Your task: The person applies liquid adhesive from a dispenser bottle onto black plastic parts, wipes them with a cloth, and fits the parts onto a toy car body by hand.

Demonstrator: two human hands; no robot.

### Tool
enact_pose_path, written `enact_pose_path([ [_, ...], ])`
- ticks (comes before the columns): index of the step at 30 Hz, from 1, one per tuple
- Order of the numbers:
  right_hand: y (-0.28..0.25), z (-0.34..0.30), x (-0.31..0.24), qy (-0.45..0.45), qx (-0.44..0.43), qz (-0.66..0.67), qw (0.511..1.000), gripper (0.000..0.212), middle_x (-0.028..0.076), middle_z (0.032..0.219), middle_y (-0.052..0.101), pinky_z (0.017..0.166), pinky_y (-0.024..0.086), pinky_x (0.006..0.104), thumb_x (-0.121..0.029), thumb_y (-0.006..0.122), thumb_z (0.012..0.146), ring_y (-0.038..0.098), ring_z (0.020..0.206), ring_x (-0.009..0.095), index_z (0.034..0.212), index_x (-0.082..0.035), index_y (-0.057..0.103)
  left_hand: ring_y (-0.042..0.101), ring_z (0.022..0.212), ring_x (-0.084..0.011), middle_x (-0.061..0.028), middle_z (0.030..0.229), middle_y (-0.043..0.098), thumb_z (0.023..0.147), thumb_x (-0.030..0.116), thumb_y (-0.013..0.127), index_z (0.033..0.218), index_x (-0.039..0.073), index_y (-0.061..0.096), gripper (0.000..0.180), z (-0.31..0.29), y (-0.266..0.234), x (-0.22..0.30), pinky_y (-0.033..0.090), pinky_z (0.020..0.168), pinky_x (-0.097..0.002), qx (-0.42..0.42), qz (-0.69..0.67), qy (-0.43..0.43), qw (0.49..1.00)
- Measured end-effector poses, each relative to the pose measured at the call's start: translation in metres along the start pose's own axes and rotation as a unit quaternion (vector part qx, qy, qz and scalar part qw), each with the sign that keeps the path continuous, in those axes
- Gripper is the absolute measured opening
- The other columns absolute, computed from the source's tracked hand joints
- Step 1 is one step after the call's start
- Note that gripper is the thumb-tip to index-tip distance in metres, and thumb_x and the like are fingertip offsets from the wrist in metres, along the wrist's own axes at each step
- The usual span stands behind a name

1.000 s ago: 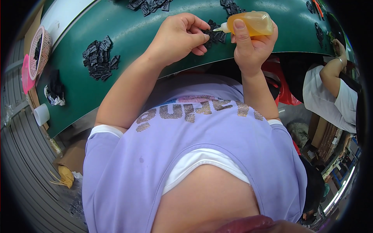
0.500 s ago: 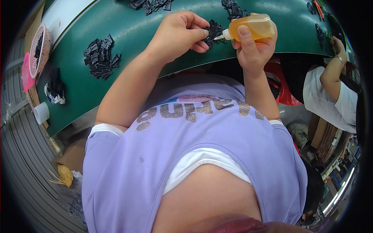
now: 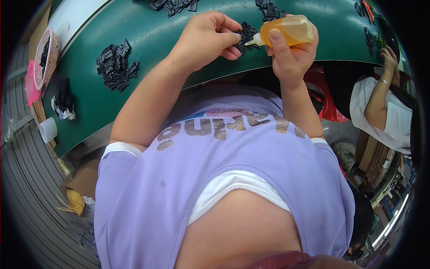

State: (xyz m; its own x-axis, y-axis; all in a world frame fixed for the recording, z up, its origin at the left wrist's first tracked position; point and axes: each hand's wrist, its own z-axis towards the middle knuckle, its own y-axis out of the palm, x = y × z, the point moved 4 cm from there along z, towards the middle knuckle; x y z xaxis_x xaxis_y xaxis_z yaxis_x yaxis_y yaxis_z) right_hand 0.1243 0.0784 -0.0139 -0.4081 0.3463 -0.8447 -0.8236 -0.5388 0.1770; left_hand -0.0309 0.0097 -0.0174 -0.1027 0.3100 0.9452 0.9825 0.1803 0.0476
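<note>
My right hand (image 3: 293, 56) is wrapped round a clear squeeze bottle (image 3: 286, 30) of amber liquid, tipped nearly on its side. The bottle's pale nozzle points left and down, close to my left fingertips. Thumb and fingers of my left hand (image 3: 210, 40) are pinched together. What they hold is too small and hidden to make out. Right behind those fingertips lies a small pile of flat black plastic pieces (image 3: 247, 32), partly covered by the hand and nozzle.
On the green table (image 3: 156, 40) lie further heaps of black pieces (image 3: 115, 65). At the left edge are a pink basket (image 3: 54, 58), a dark cloth (image 3: 65, 101) and a white cup (image 3: 48, 130). A co-worker's arm (image 3: 378, 96) reaches in at the right, near orange-handled tools (image 3: 368, 12).
The bottle has shifted slightly left, its nozzle moving with it along my left fingertips. My left hand stays put. At the right, the co-worker's arm has moved a little.
</note>
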Motion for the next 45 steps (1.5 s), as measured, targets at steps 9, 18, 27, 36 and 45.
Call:
enact_pose_path([
  [9, 0.002, 0.0, 0.0, -0.014, 0.002, -0.041, 0.999, 0.04, 0.009, 0.092, 0.056, 0.048, 0.046, 0.0204, -0.004, 0.066, 0.083, 0.055, 0.059, 0.01, 0.115, -0.004, 0.042, 0.065, 0.065, -0.0134, -0.0092, 0.08, 0.063, 0.084, 0.004, 0.062, 0.103, -0.006, 0.057, 0.022, 0.001, 0.0, 0.0, 0.055, 0.058, -0.0221, -0.001, 0.004, 0.002, 1.0],
  [18, -0.021, 0.017, 0.012, 0.085, 0.1, 0.199, 0.971, 0.021, 0.011, 0.083, 0.061, 0.045, 0.042, 0.023, -0.015, 0.06, 0.089, 0.05, 0.052, 0.01, 0.105, -0.005, 0.05, 0.064, 0.064, -0.013, -0.0088, 0.081, 0.063, 0.084, 0.005, 0.062, 0.102, -0.005, 0.06, 0.021, 0.001, -0.014, -0.003, 0.054, 0.057, -0.0217, 0.053, -0.002, 0.047, 0.998],
  [27, -0.027, 0.015, 0.013, 0.121, 0.116, 0.232, 0.958, 0.024, 0.017, 0.091, 0.062, 0.048, 0.043, 0.0226, -0.015, 0.054, 0.092, 0.048, 0.051, 0.01, 0.112, -0.003, 0.049, 0.063, 0.071, -0.0219, -0.0111, 0.075, 0.063, 0.076, 0.024, 0.07, 0.087, 0.002, 0.067, 0.025, -0.015, -0.035, 0.023, 0.049, 0.064, -0.0327, 0.203, 0.361, 0.242, 0.878],
  [36, -0.02, 0.017, 0.014, 0.142, 0.113, 0.24, 0.954, 0.025, 0.02, 0.093, 0.063, 0.048, 0.041, 0.022, -0.018, 0.055, 0.092, 0.049, 0.052, 0.012, 0.111, -0.004, 0.048, 0.063, 0.087, -0.027, -0.0118, 0.092, 0.066, 0.068, 0.035, 0.075, 0.093, 0.005, 0.066, 0.04, -0.067, -0.172, 0.029, 0.05, 0.077, -0.0366, 0.3, 0.569, -0.057, 0.763],
  [45, -0.024, 0.021, 0.017, 0.161, 0.11, 0.278, 0.94, 0.023, 0.021, 0.095, 0.062, 0.048, 0.041, 0.0231, -0.019, 0.055, 0.092, 0.05, 0.054, 0.013, 0.109, -0.004, 0.05, 0.054, 0.066, -0.0115, -0.004, 0.072, 0.062, 0.071, 0.021, 0.077, 0.081, 0.002, 0.065, 0.024, -0.062, -0.201, 0.018, 0.045, 0.062, -0.026, 0.278, 0.341, -0.025, 0.898],
])
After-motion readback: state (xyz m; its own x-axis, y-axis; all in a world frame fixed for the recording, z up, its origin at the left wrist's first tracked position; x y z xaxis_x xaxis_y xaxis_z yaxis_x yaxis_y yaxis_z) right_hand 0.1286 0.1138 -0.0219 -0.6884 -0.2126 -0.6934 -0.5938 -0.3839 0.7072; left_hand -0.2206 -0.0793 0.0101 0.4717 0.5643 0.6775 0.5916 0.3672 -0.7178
